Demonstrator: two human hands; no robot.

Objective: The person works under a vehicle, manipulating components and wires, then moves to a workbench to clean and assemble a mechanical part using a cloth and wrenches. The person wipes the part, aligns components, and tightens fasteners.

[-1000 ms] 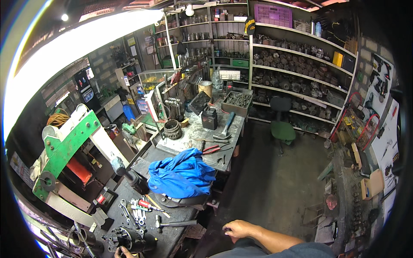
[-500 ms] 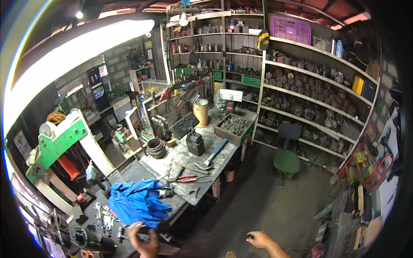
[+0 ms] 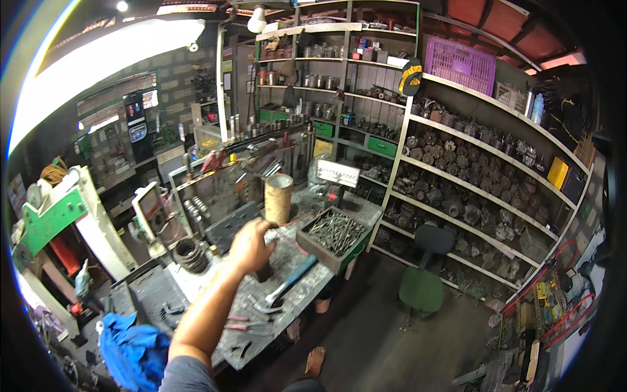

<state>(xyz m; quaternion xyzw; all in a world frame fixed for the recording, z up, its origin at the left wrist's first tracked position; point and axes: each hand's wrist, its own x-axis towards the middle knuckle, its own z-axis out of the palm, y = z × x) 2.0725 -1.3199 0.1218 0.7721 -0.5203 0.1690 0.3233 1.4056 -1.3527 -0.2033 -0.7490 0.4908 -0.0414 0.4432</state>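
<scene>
Fingers [image 3: 265,227] of the left hand [image 3: 247,248] curled, right above a black box [image 3: 263,271] standing upright on the table [image 3: 186,279], mostly hidden; gripping or merely over it, cannot tell. Left clearly nearer, right hand out of view. Just right of the box, a blue-handled hammer [image 3: 297,273], slanting up and rightward; then a bolt tray [image 3: 319,252] near the edge, floor [image 3: 372,326] past that. Beyond the fingers, close by, a tan cylinder [image 3: 279,199].

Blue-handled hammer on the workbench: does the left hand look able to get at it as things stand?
Probably yes: the blue-handled hammer lies uncovered on the workbench, close to the left hand. That hand is at the black box, but nothing lies across the handle.
</scene>
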